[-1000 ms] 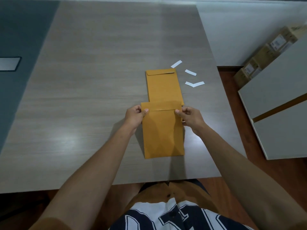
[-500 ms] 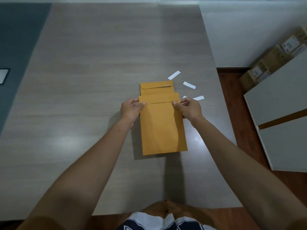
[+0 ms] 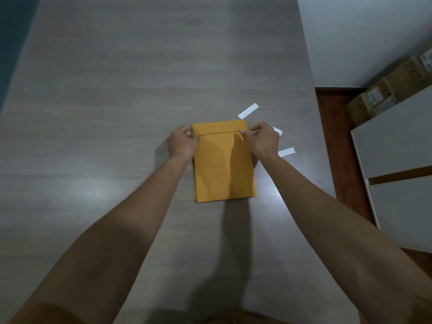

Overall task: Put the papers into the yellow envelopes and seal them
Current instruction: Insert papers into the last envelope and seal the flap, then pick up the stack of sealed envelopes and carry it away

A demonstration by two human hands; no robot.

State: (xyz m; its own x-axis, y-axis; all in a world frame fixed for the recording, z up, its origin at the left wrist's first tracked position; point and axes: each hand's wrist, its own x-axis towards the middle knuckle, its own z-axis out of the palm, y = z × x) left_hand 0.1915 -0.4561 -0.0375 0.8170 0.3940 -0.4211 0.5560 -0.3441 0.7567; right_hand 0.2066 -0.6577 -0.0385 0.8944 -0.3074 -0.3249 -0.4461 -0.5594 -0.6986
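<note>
A yellow envelope (image 3: 222,169) with its flap folded down lies on top of a stack of other yellow envelopes, whose edges show along the left and bottom sides. My left hand (image 3: 183,142) grips the top-left corner of the envelope. My right hand (image 3: 263,139) pinches its top-right corner at the flap edge. No loose papers are visible.
Three white peel-off strips (image 3: 248,111) (image 3: 278,131) (image 3: 287,152) lie on the grey wooden table (image 3: 117,113) right of the stack. The table's right edge is close by. Beyond it stand a white cabinet (image 3: 397,160) and cardboard boxes (image 3: 385,94) on the floor.
Both hands slid the held envelope away from me onto the other envelopes, so it now covers the stack squarely. My head has leaned forward over the table.
</note>
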